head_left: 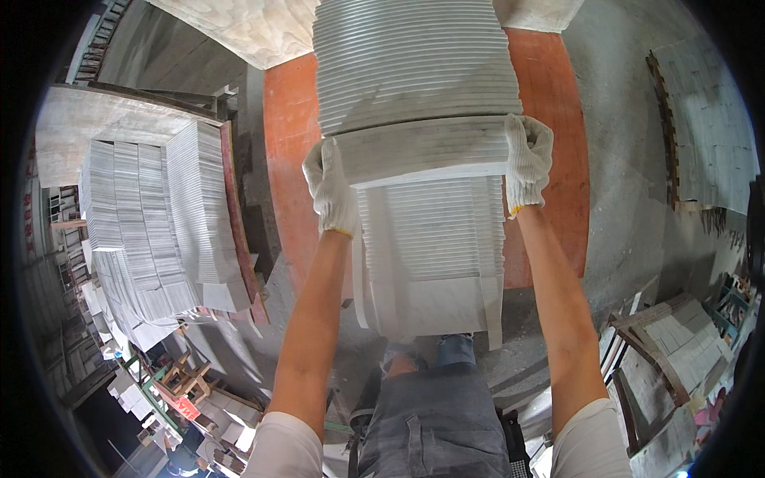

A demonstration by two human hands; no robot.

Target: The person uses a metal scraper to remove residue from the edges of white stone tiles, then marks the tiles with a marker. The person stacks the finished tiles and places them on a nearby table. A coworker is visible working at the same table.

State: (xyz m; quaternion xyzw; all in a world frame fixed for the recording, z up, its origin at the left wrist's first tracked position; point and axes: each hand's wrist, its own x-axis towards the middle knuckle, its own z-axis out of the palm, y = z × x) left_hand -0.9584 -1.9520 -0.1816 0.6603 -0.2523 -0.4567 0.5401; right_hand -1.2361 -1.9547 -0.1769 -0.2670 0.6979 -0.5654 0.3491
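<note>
Both of my hands wear white knitted gloves. My left hand is closed on the left end of a small bundle of long, grey-white stone tiles, and my right hand grips its right end. Directly beyond the bundle is a long row of thin tiles packed edge to edge. Closer to my body, a second row of tiles shows ribbed edges, with pale strips along its sides and a flat pale face at the near end. Whether the bundle touches the rows beneath it, I cannot tell.
An orange board lies under the rows, with a plywood sheet at its far left. To the left stands a large stack of grey tiles. More tiles are at the far right, and a wooden-framed stack stands lower right.
</note>
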